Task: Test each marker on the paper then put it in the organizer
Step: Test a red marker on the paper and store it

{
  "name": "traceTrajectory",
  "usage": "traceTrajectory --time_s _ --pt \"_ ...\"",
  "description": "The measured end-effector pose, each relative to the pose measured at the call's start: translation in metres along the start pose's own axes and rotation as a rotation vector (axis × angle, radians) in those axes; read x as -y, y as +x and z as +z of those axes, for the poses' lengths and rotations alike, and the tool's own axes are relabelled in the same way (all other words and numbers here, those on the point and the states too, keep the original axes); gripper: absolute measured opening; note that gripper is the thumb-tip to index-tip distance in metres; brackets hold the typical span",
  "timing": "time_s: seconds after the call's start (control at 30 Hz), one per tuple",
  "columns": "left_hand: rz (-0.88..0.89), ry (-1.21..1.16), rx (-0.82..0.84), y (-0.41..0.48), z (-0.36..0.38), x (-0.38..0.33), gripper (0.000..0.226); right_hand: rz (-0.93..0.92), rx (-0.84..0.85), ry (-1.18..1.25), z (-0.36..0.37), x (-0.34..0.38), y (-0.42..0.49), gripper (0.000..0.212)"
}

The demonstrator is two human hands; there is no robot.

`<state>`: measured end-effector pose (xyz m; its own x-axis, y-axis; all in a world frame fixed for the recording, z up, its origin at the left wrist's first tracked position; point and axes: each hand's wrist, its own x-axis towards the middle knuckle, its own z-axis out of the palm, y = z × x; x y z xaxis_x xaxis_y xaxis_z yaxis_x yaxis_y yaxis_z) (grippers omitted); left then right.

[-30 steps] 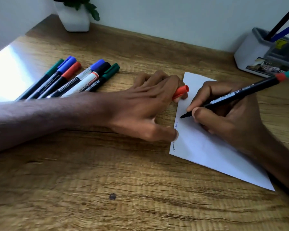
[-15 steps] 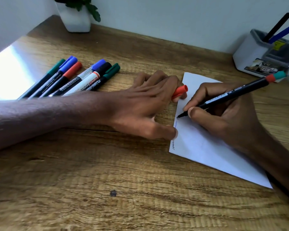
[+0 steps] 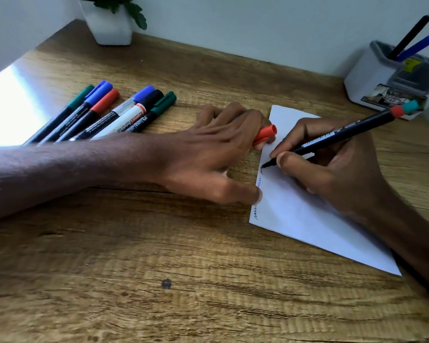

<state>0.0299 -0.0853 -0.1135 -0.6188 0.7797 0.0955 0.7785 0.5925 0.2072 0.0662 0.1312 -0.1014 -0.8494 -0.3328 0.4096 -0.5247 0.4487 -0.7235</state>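
Observation:
My right hand (image 3: 332,169) grips an uncapped black marker (image 3: 342,136) with a red and teal end, its tip touching the left edge of the white paper (image 3: 307,219). Small squiggles run down that edge. My left hand (image 3: 208,157) lies flat on the desk, thumb pinning the paper's edge, with the marker's red cap (image 3: 266,133) held between its fingers. Several capped markers (image 3: 109,115) lie side by side at the left. The white and grey organizer (image 3: 386,78) stands at the back right, with a black pen and a blue pen in it.
A white plant pot (image 3: 112,26) stands at the back left by the wall. Bright light glares on the wooden desk (image 3: 159,268) at the far left edge. A small dark spot marks the wood near the front.
The marker tip has moved left to the paper's edge and has drawn a fresh squiggle there. My left hand has stayed put with the cap.

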Motion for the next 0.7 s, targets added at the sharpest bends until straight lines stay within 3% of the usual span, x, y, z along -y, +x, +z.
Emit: traceTrajectory --time_s 0.1,0.7 --pt "-0.046 0.045 -0.014 -0.0014 0.0055 -0.0003 0.092 0.006 -0.004 -0.004 -0.0003 -0.0006 0.0004 0.007" --pt "-0.046 0.066 0.001 -0.0021 0.0045 -0.0004 0.093 0.02 -0.056 -0.012 0.0015 -0.0011 0.0014 0.01"
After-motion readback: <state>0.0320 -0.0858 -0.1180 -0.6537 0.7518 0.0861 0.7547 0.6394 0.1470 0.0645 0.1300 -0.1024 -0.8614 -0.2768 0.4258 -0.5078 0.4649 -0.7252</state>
